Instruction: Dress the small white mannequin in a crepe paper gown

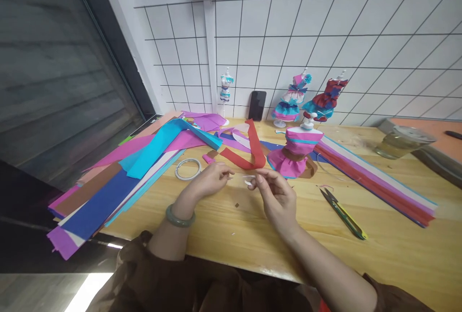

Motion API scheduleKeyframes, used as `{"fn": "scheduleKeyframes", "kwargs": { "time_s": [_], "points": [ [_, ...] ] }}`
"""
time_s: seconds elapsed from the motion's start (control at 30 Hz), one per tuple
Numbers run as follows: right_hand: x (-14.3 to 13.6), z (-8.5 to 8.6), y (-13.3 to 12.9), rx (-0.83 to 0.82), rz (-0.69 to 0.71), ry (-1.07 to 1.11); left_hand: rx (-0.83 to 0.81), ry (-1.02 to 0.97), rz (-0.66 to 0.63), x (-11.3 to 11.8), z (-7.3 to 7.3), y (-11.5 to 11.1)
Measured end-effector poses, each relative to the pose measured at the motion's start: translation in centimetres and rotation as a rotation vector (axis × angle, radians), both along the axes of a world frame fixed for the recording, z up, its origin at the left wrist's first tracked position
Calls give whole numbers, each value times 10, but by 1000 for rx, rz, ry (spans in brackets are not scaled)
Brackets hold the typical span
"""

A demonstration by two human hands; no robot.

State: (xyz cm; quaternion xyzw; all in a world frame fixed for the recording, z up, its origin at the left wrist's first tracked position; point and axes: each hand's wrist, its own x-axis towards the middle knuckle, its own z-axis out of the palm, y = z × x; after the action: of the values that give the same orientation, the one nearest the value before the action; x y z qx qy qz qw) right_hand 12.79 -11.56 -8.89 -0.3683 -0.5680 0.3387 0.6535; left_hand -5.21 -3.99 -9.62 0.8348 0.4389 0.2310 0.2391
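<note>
My right hand pinches a small white strip, curled at its end; whether it is tape or paper I cannot tell. Just to the left, my left hand has its fingertips drawn together, and anything between them is too small to make out. A roll of tape lies flat beside the left hand. Behind the hands is a folded red crepe paper strip. A small dress form in a pink paper dress with blue bands stands beyond my right hand.
Coloured paper strips pile up on the left; more strips lie at right. Yellow-green thread snips rest right of my hand. Dressed mini forms and a phone stand by the wall. A cup sits far right.
</note>
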Motion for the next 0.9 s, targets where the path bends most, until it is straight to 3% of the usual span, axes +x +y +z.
{"fn": "scheduleKeyframes", "kwargs": {
  "time_s": [0.4, 0.73, 0.8, 0.9],
  "points": [
    [2, 5, 2, 148, -147, -162, -105, -96, -93, 9, 4, -10],
    [4, 11, -9, 337, 92, -381, -56, -132, -16, 6, 4, -4],
    [2, 8, -8, 285, 113, -484, -72, -141, -4, 4, 5, -3],
    [-1, 2, -4, 71, 106, -612, -104, -151, 10, 2, 6, -2]
  ]
}}
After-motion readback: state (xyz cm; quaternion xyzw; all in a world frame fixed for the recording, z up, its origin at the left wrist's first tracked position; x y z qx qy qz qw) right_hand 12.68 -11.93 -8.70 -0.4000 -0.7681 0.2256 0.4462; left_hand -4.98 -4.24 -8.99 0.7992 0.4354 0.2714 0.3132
